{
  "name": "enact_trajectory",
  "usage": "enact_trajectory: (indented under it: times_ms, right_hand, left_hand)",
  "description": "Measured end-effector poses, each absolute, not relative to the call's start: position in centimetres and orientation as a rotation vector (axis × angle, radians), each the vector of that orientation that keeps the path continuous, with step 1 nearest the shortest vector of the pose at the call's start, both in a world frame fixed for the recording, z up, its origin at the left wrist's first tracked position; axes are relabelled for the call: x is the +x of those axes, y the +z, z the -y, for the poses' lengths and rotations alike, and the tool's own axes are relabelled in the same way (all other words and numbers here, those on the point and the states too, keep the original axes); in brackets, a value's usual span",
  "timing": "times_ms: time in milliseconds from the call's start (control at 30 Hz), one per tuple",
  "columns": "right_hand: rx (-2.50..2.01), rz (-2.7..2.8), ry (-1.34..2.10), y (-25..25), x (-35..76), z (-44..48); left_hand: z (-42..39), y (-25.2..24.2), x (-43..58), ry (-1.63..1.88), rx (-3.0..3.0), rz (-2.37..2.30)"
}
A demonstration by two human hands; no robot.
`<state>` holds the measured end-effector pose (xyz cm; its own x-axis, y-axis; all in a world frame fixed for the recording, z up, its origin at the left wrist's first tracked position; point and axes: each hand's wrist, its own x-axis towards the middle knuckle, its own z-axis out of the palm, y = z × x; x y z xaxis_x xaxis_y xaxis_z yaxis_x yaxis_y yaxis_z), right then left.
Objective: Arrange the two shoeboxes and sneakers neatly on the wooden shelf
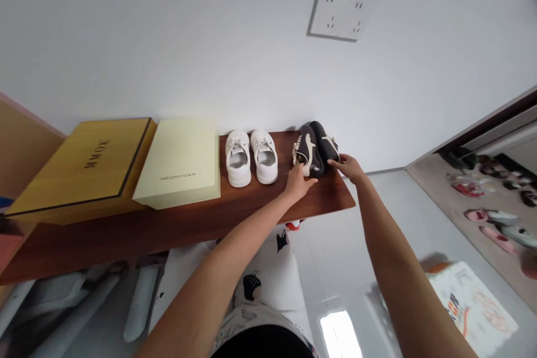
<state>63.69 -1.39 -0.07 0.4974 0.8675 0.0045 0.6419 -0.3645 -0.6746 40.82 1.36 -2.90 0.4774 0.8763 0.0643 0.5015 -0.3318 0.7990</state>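
A pair of dark brown shoes with white stripes stands on its side at the right end of a dark wooden shelf, close to the wall. My left hand grips the heel of the left shoe of that pair. My right hand touches the heel end of the right shoe with its fingers curled around it. A pair of white sneakers sits upright just left of the dark pair, toes toward the wall.
Two shoe boxes lie on the shelf's left part: a pale cream one and a golden-brown one. A wall socket is above. More shoes lie on the floor at right, a printed bag nearer.
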Motion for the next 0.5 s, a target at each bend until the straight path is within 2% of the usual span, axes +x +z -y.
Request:
enact_trajectory:
  times_ms: [133,500]
  right_hand:
    - [-2.041,1.286,0.538,-0.7,63.8,0.2]
    - [-2.357,2.079,0.044,3.1,61.0,-0.8]
  left_hand:
    - [-3.0,-2.4,42.0,0.541,1.976,-1.141]
    - [-5.5,1.9,40.3,0.132,2.552,-1.041]
